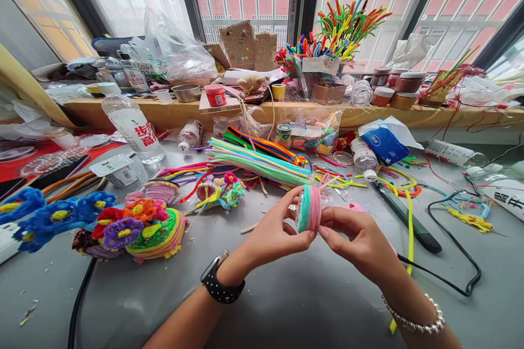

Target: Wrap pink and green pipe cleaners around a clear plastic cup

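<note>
My left hand (282, 229) is closed around a small clear plastic cup wound with mint-green and pink pipe cleaners (309, 208). The rows lie side by side, mint on the left and pink on the right. My right hand (356, 234) pinches the lower edge of the pink winding between thumb and fingers; the exact spot under the fingertips is hidden. Just behind the hands lies a bundle of pastel pipe cleaners (262, 161). To the left sit finished pieces covered in pipe-cleaner flowers (123, 229), with a smaller flowered piece (221, 191) nearer the bundle.
A green-handled hot tool (409, 218) with a black cable lies at right, beside a yellow pipe cleaner (410, 229). An upright water bottle (131, 122) stands at left. Along the wooden sill (164, 112) are jars, plastic bags and a container of colourful pipe cleaners (319, 65).
</note>
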Motion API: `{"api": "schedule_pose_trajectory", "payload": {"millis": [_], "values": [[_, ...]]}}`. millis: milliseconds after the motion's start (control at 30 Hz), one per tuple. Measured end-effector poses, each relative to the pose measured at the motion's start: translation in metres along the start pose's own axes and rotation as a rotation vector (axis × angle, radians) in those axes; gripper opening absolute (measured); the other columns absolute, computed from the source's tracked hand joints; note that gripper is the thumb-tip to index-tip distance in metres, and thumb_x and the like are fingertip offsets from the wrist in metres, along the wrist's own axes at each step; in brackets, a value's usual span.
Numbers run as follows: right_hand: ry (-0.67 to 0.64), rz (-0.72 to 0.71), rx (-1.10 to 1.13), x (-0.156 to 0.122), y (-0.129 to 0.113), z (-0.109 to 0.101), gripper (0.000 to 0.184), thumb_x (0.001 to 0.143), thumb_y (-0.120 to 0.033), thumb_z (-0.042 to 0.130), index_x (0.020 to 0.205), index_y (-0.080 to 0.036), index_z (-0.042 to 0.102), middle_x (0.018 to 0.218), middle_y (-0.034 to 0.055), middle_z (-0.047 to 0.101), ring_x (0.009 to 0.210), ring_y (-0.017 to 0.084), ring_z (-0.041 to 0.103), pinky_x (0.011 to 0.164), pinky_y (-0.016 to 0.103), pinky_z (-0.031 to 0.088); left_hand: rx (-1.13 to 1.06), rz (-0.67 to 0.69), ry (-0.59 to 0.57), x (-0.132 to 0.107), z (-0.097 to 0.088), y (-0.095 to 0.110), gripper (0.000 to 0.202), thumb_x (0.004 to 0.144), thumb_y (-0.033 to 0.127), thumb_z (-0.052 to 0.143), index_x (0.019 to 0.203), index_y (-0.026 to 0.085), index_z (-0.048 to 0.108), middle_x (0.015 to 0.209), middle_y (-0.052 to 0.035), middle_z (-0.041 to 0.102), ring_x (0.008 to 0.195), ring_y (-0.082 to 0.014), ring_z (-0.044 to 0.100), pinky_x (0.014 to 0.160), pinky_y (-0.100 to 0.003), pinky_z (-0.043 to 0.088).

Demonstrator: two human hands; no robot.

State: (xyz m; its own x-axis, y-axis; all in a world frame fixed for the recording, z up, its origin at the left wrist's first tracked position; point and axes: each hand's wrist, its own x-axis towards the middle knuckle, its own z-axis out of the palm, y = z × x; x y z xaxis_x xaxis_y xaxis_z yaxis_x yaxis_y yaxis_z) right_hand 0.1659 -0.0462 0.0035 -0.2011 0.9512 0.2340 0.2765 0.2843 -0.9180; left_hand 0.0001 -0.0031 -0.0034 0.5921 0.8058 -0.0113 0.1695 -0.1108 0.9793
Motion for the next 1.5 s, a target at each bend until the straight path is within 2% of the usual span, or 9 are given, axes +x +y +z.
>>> {"api": "schedule_pose_trajectory", "payload": {"millis": [267,433,567,733,967,1200,1300,1367,1500], "values": [[-0.032,0.014,0.052,0.0,0.005,-0.002,0.022,0.082,-0.025,0.056,0.098,-0.018,0.07,0.095,0.0073,0.072,0.091,0.021,0.066,0.08,0.031,0.052,0.09,0.057,0.083,0.0,0.001,0.001,0.076,0.063,0.024,0.062,0.132,0.016,0.031,0.126,-0.0157,0.047,0.096,-0.0217,0.053,0.064,-0.028,0.05],[-0.036,0.058,0.273,0.001,0.002,-0.004,0.024,0.079,-0.034,0.063,0.098,-0.021,0.069,0.094,0.0057,0.073,0.085,0.018,0.067,0.079,0.029,0.054,0.228,0.256,0.155,0.0,0.003,-0.005,0.075,0.067,0.021,0.06,0.134,0.022,0.029,0.121,-0.0108,0.049,0.092,-0.0175,0.052,0.061,-0.023,0.05],[-0.024,0.095,0.375,0.002,0.001,-0.003,0.022,0.075,-0.034,0.068,0.093,-0.02,0.069,0.09,0.0051,0.074,0.081,0.017,0.068,0.075,0.027,0.055,0.331,0.374,0.173,-0.002,0.004,-0.007,0.077,0.068,0.017,0.06,0.136,0.027,0.025,0.122,-0.0081,0.047,0.092,-0.0163,0.051,0.063,-0.023,0.051],[0.056,0.109,0.356,0.002,0.0,0.0,0.02,0.071,-0.031,0.072,0.086,-0.019,0.07,0.085,0.0054,0.074,0.082,0.018,0.068,0.073,0.027,0.056,0.392,0.443,0.179,-0.002,0.003,-0.004,0.08,0.068,0.015,0.06,0.137,0.026,0.021,0.122,-0.009,0.046,0.094,-0.0162,0.05,0.065,-0.023,0.051],[0.038,0.075,0.276,-0.001,-0.001,-0.002,0.019,0.072,-0.033,0.071,0.086,-0.021,0.07,0.088,0.0052,0.073,0.082,0.019,0.068,0.072,0.028,0.055,0.426,0.478,0.207,-0.002,0.004,-0.007,0.085,0.066,0.013,0.061,0.138,0.028,0.019,0.125,-0.0095,0.044,0.096,-0.0177,0.051,0.071,-0.026,0.052],[0.042,-0.03,0.27,-0.007,0.004,-0.002,0.024,0.075,-0.041,0.067,0.088,-0.021,0.069,0.09,0.0046,0.071,0.087,0.019,0.065,0.078,0.027,0.051,0.606,0.689,0.302,-0.002,0.001,-0.01,0.086,0.064,0.011,0.058,0.139,0.026,0.018,0.133,-0.013,0.04,0.121,-0.0265,0.042,0.076,-0.031,0.053],[0.055,-0.085,0.262,-0.008,0.003,-0.003,0.026,0.077,-0.044,0.064,0.087,-0.021,0.069,0.085,0.0042,0.07,0.081,0.018,0.064,0.075,0.027,0.05,0.694,0.81,0.363,-0.001,0.0,-0.011,0.082,0.068,0.014,0.058,0.139,0.024,0.019,0.134,-0.0149,0.04,0.122,-0.0268,0.044,0.088,-0.04,0.051],[0.076,-0.099,0.264,-0.009,0.001,-0.003,0.027,0.078,-0.045,0.062,0.085,-0.021,0.069,0.082,0.0042,0.07,0.078,0.018,0.064,0.072,0.027,0.049,0.74,0.889,0.395,-0.001,0.0,-0.012,0.078,0.072,0.017,0.06,0.139,0.021,0.02,0.132,-0.0168,0.041,0.121,-0.0265,0.046,0.092,-0.042,0.049],[0.124,-0.011,0.33,-0.01,-0.006,-0.002,0.027,0.077,-0.047,0.061,0.08,-0.021,0.07,0.076,0.0034,0.069,0.072,0.018,0.06,0.067,0.027,0.048,0.811,0.951,0.437,0.001,0.0,-0.014,0.077,0.074,0.021,0.063,0.138,0.023,0.022,0.13,-0.017,0.044,0.116,-0.0257,0.051,0.086,-0.038,0.053]]}}
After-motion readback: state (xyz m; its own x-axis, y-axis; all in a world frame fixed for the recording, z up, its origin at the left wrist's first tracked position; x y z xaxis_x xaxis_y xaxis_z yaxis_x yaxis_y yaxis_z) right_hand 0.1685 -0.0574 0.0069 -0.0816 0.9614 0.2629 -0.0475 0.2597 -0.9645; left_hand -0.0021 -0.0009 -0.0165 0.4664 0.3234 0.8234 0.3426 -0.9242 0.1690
